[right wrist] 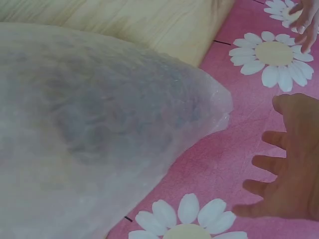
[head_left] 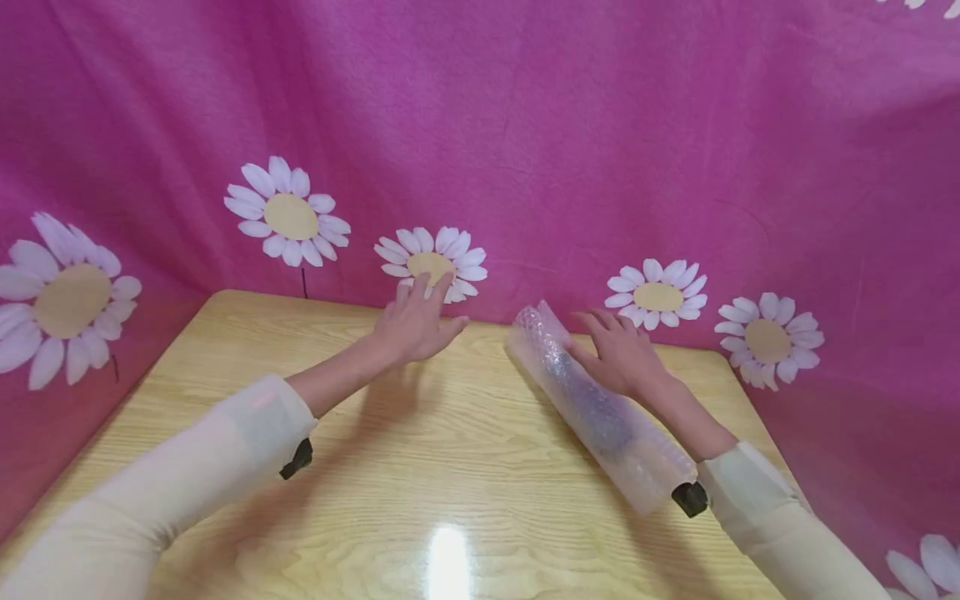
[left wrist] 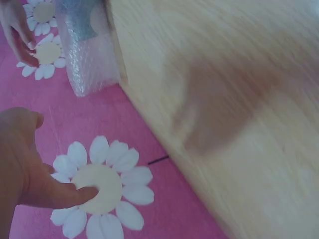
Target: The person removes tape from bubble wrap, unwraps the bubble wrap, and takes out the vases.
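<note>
1. The bubble-wrapped bundle [head_left: 592,408] lies slantwise on the right half of the wooden surface [head_left: 487,467], far end at its back edge; steadying it well probably calls for light, even contact, without crushing the bubbles.
2. The right hand [head_left: 622,358] reaches over the surface's right side, just beside the bundle, its grip spread and holding nothing.
3. The left hand [head_left: 416,325] reaches toward the surface's back edge, well apart from the bundle; its grip is spread, holding nothing.
</note>
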A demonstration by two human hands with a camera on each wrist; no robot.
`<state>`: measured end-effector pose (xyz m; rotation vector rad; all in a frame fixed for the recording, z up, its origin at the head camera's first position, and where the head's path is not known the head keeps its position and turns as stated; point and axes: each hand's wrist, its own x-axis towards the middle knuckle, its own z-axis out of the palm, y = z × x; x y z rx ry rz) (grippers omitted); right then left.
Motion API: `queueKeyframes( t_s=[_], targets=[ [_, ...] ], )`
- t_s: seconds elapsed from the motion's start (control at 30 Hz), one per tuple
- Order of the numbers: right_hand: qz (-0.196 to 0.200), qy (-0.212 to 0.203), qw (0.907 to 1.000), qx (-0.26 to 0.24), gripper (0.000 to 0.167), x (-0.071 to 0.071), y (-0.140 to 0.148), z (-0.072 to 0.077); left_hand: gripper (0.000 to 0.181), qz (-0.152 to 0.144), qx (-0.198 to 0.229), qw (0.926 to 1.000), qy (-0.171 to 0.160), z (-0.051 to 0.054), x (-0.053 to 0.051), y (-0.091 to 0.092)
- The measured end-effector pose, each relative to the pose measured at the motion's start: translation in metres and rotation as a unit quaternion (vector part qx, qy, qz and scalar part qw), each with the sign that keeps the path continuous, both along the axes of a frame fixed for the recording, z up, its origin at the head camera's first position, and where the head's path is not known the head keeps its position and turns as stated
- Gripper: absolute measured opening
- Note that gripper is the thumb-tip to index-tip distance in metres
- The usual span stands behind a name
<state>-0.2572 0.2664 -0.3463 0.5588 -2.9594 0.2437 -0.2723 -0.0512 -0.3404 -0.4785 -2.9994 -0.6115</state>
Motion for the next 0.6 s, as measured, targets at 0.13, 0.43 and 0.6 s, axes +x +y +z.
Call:
queueKeyframes(
  t_s=[0.13, 0.43, 0.6],
  targets=[
    [0.012, -0.002, 0.9999, -0.012, 0.052, 0.002, 0.004, -0.003, 0.078, -0.001, 0.044, 0.9984, -0.035, -0.002, 0.008, 0.005],
    [0.015, -0.024, 0.9992, -0.027, 0.048, 0.009, 0.011, -0.007, 0.079, -0.016, 0.057, 0.9974, -0.041, -0.012, 0.022, 0.019],
    [0.016, -0.025, 0.9991, -0.029, 0.05, 0.011, 0.015, -0.009, 0.078, -0.022, 0.073, 0.9961, -0.043, -0.015, 0.026, 0.026]
  ],
)
